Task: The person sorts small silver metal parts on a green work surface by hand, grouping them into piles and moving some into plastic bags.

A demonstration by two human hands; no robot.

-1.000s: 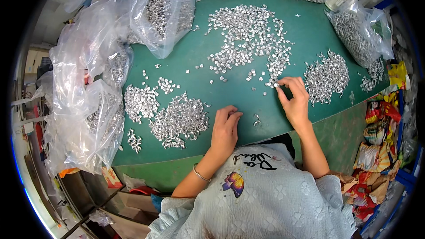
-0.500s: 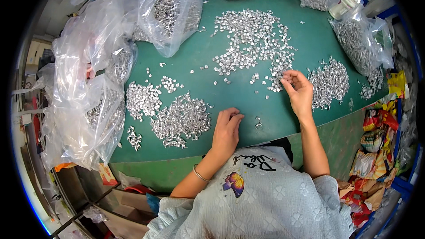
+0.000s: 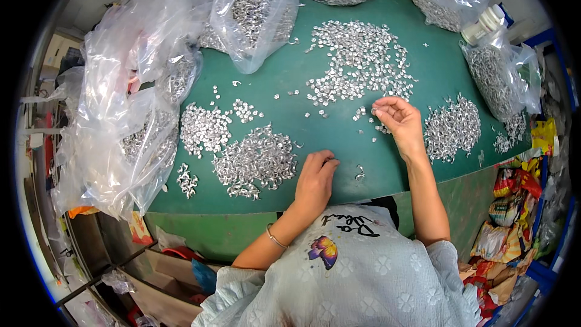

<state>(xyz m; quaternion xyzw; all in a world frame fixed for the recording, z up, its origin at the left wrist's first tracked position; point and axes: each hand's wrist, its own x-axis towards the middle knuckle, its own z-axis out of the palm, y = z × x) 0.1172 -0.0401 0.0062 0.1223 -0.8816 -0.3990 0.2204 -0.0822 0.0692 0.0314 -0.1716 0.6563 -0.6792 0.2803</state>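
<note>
My right hand [image 3: 402,126] is raised over the table with thumb and fingertips pinched on a small silver metal piece [image 3: 374,111]. Below and around it lie a few loose pieces, and the wide heap of small silver pieces [image 3: 357,60] spreads beyond. Near the table's front edge, my left hand [image 3: 315,184] rests with its fingers curled together; what they hold, if anything, is too small to name. A pile of curved silver pieces [image 3: 257,160] lies just left of it. Between my hands is a small curved piece [image 3: 360,173].
Another pile of curved pieces [image 3: 452,128] lies right of my right hand. Clear plastic bags of metal pieces [image 3: 251,18] line the far side, and more bags [image 3: 130,85] crowd the left edge. A white bottle [image 3: 483,24] stands at the far right of the green table [image 3: 272,118].
My right hand has moved left, away from the near end of the wide heap, with the small piece in its fingertips. My left hand stays near the front edge. The whole view has shifted slightly.
</note>
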